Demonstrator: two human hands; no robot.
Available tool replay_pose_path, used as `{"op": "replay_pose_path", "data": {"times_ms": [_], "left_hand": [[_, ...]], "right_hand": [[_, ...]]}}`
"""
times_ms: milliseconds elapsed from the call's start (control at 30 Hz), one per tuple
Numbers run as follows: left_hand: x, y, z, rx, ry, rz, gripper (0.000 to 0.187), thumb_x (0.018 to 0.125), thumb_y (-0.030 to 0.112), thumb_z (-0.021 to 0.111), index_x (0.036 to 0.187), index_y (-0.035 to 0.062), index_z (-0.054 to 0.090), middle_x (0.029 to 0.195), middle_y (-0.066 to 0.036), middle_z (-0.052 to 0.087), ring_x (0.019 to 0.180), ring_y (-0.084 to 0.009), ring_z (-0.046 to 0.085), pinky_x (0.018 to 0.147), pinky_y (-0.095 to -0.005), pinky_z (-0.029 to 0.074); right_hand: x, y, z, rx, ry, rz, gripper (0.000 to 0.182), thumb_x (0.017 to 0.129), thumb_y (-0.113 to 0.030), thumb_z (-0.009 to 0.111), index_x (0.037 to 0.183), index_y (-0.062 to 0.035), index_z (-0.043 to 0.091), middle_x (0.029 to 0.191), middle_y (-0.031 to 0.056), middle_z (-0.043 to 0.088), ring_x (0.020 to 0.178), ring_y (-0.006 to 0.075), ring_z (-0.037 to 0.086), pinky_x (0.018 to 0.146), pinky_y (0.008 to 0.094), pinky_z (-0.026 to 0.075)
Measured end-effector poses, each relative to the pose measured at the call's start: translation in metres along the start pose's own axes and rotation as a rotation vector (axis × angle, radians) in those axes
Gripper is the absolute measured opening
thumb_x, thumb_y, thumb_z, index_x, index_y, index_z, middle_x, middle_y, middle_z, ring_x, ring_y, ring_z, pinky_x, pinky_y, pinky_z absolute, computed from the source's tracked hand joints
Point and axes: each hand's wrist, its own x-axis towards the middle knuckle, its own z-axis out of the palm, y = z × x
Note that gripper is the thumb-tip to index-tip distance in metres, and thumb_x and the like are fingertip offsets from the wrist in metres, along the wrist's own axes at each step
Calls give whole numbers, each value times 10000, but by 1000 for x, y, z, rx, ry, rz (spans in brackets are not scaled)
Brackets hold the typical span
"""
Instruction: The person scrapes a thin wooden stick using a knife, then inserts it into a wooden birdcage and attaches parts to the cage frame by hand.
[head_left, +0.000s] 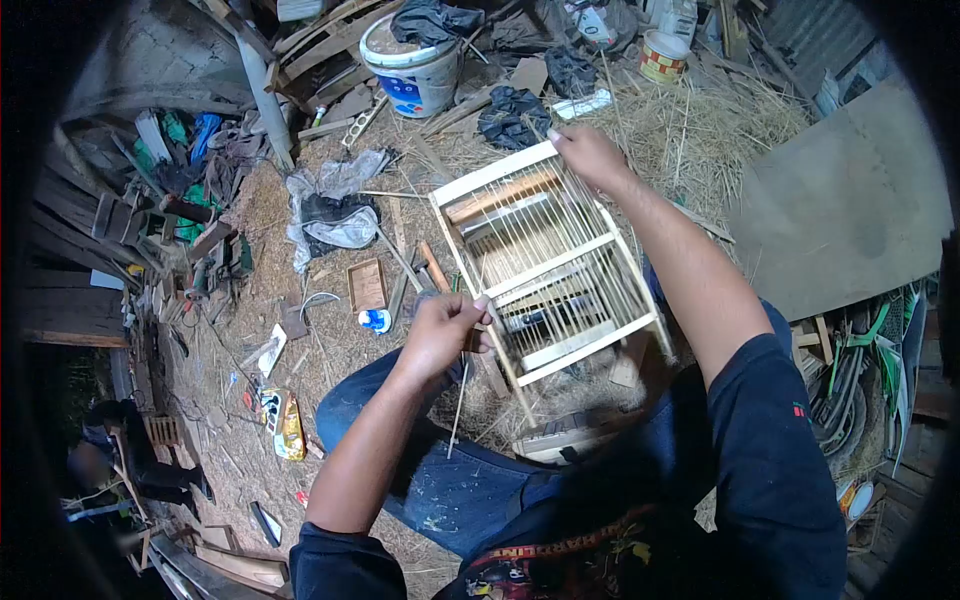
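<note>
A pale wooden birdcage (555, 262) with thin upright bars stands tilted over my lap. My right hand (590, 158) is closed on its upper right corner, with the thumb on the top rail. At the cage's left edge, my left hand (445, 335) is closed in a pinch, its thumb beside the frame. A thin stick (458, 410) hangs below those fingers and appears held in them; the grip itself is partly hidden. Close to the left hand lie a hammer (432, 268), a small wooden box (367, 286) and a blue-and-white container (375, 320).
A white bucket (415, 75) and a smaller tub (663, 57) stand at the back. Straw (700, 130) and plastic bags (335, 215) cover the ground. A large board (850, 190) leans at right. Another person (130, 450) sits at far left.
</note>
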Motion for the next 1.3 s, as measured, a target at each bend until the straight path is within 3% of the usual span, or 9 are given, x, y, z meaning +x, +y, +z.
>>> {"op": "replay_pose_path", "data": {"times_ms": [300,367,467,533,600,733,833,967,1300], "left_hand": [[9,5,4,144,-9,92,301,1071,254,609,983,-29,660,889,-82,698,811,-191,748,710,-309,602],[9,15,0,127,128,143,341,1081,271,594,928,-21,676,826,-64,680,675,-130,685,556,-283,527],[23,34,-25,272,198,197,364,1085,293,586,937,-27,678,808,-46,659,662,-91,614,579,-263,469],[43,45,-35,337,431,430,366,1082,294,591,950,-35,684,789,-32,636,706,-76,553,646,-266,442],[62,55,-40,342,522,477,346,1022,313,673,1024,-30,714,869,-74,692,847,-120,595,781,-298,471],[96,50,-43,573,709,638,424,925,360,763,1168,13,744,1055,-164,754,1009,-267,706,924,-381,519],[99,59,-35,646,700,524,414,926,319,778,1198,8,754,1147,-186,746,1099,-238,689,995,-361,491],[113,52,-38,622,653,553,396,905,352,777,1170,57,770,1110,-200,750,1033,-328,731,923,-407,540],[116,52,-34,607,677,547,372,907,362,777,1130,65,786,1051,-206,763,994,-330,743,890,-407,553]], "right_hand": [[-2,-11,4,-175,-17,-70,481,1063,-458,435,1139,-90,734,1111,186,743,1077,385,703,934,545,543],[-6,-15,4,-179,3,-27,493,1064,-468,426,1145,-89,731,1112,179,745,1066,377,708,928,548,546],[-14,-17,4,-173,66,-9,422,1054,-420,478,1150,-97,732,1058,172,747,1019,372,715,901,544,550],[-26,-17,8,-167,93,6,382,1043,-388,512,1149,-95,733,1021,171,746,988,368,718,883,539,552],[-38,-14,19,-118,502,-280,307,996,-332,592,1099,-80,734,978,160,732,942,349,709,828,513,558],[-87,-53,25,-41,315,-323,276,954,-310,638,1046,-66,727,975,140,721,928,329,698,790,485,559],[-99,-66,37,-34,159,-350,251,939,-305,656,1003,-70,718,997,134,717,935,319,699,789,463,568],[-97,-69,54,-64,191,-374,219,911,-285,684,953,-71,713,921,128,708,897,305,713,779,448,582],[-86,-84,58,-211,141,-287,186,900,-234,676,941,-61,730,914,141,746,849,307,759,717,443,611]]}}
